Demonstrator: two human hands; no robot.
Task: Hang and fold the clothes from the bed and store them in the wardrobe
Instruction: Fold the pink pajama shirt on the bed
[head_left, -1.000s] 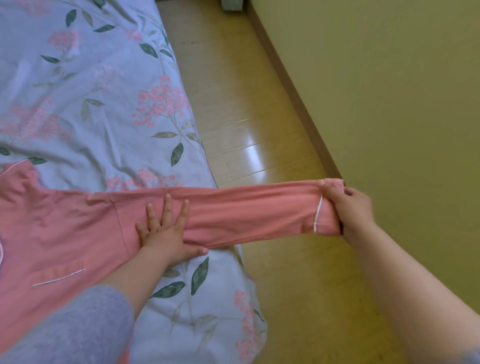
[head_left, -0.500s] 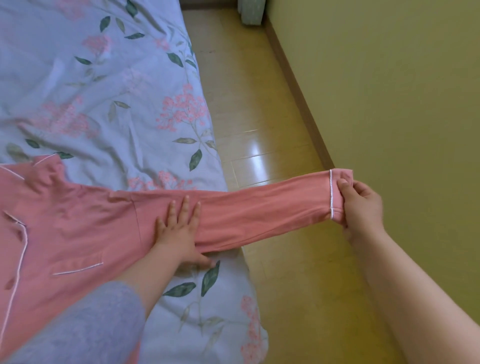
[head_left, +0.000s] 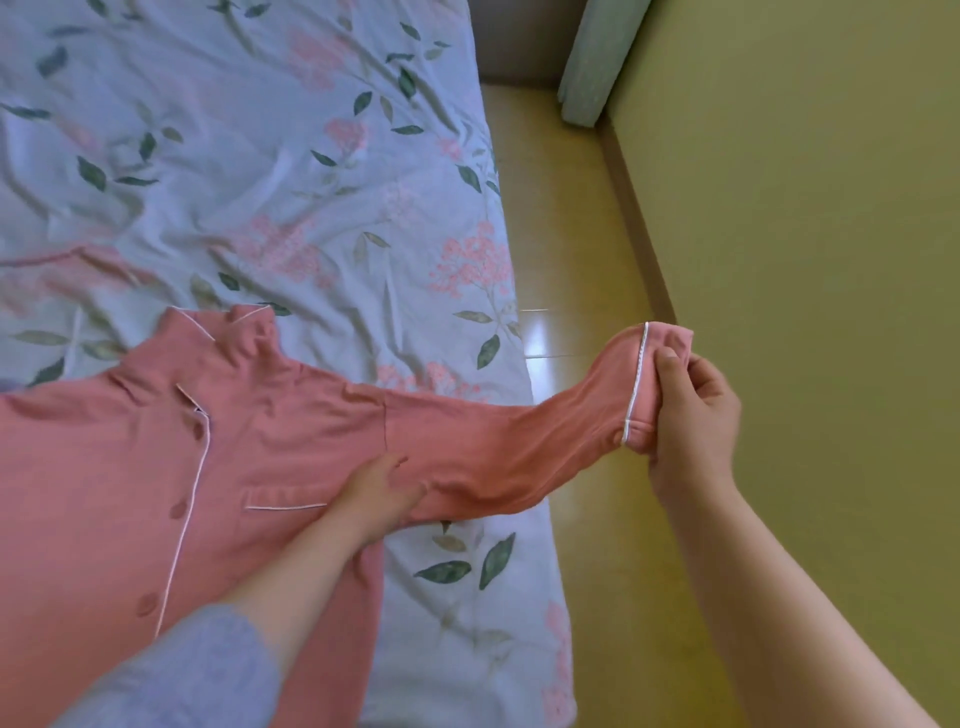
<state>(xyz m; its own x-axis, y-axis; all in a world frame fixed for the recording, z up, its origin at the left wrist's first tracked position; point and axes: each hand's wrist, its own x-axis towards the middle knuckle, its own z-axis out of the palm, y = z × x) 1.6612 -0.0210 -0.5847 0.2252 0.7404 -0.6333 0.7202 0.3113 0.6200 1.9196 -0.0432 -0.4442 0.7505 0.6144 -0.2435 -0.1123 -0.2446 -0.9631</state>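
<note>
Yellow-green wall (head_left: 805, 208) is filling the right of your view, with a brown skirting board (head_left: 639, 223) running along its foot and a pale curtain (head_left: 592, 57) hanging in the far corner. Glossy wooden floor (head_left: 571, 234) is showing in the strip between the wall and the bed (head_left: 260, 156), whose pale blue sheet with pink blossoms and green leaves is lying creased.

You are working on the pink pyjama shirt (head_left: 104, 441), which is lying front-up across the near part of the bed, its collar (head_left: 249, 332) pointing away from you. White piping is edging the placket, and the buttons (head_left: 181, 506) are running down beside it. The chest pocket (head_left: 285, 488) is sitting just beside your left hand (head_left: 379, 493).

That left hand, coming out of your grey top (head_left: 197, 670), is resting on the shirt at the armhole seam, fingers fairly straight and pressing the cloth to the mattress rather than gripping it.

The shirt's long sleeve (head_left: 493, 447) is reaching out past the bed's edge and hanging over the floor. Your right hand (head_left: 696, 415) is holding up its far end: you are pinching the cuff (head_left: 667, 338), thumb (head_left: 665, 364) on the front just beyond the white trim (head_left: 638, 384), the other fingers curled behind. The sleeve is sagging slightly between your two hands.
</note>
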